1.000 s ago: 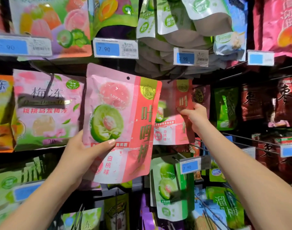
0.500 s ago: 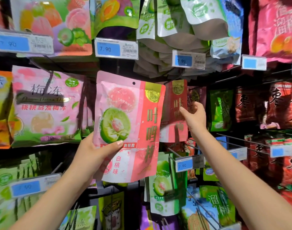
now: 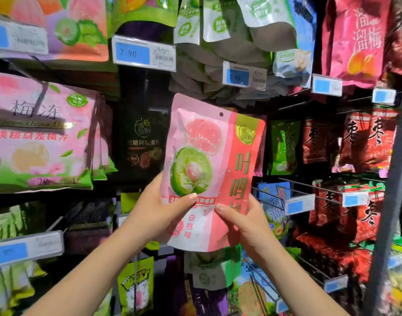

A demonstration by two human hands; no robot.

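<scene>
- The background is a shop rack (image 3: 393, 179) full of hanging snack bags, with blue price tags (image 3: 144, 53) at the front ends of the wire pegs (image 3: 314, 187).
- A pink pouch (image 3: 209, 169) is in the middle of the rack, in front of the other goods and just right of a black bag (image 3: 143, 142). It stands upright, a little tilted.
- The left hand (image 3: 159, 213) grips the pouch's lower left edge, thumb on the front.
- The right hand (image 3: 245, 226) pinches its lower right part in the same way, fingers behind.
- The pouch's hanging hole (image 3: 221, 114) is free, so the pouch is on no peg.
- Judged from this, the pouch is in hand for sorting. It seems that hanging it on a peg is left to do.
</scene>
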